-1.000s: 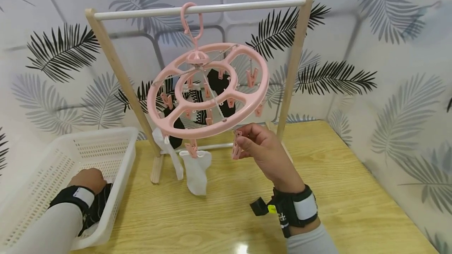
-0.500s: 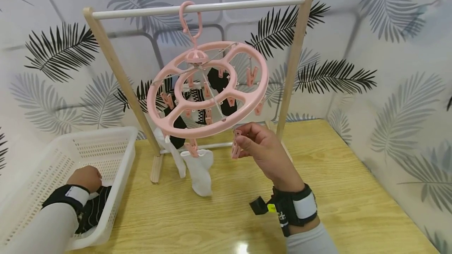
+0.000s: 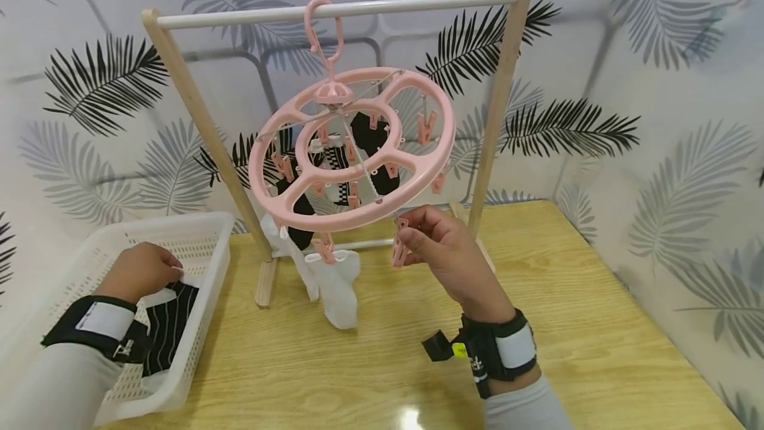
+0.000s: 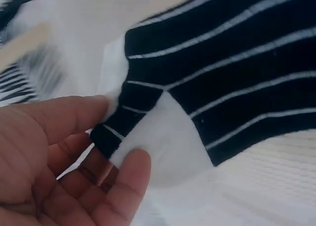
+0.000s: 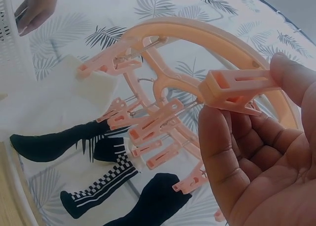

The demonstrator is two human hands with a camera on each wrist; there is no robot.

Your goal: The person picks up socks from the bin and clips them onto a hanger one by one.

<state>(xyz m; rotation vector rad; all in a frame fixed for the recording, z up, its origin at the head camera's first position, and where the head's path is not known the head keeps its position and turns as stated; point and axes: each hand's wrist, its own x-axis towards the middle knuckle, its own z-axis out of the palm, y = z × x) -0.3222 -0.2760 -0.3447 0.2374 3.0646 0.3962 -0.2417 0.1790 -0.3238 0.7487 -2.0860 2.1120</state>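
My left hand is over the white basket, pinching a black sock with white stripes near its cuff. In the left wrist view, thumb and fingers grip the striped sock's white-edged end. My right hand holds a pink clothespin under the near right rim of a round pink hanger. The right wrist view shows that clothespin between thumb and fingers. White socks hang from the hanger's near left side. Black socks and a checkered sock hang farther in.
The hanger hooks over a white rail on a wooden stand. Several free clothespins, such as a clothespin at the rim, dangle from the ring. A wooden tabletop lies below, with a leaf-patterned backdrop behind.
My left hand has risen and shifted toward the back of the basket, drawing the striped sock up and out lengthwise. My right hand keeps its hold on the clothespin in the same place.
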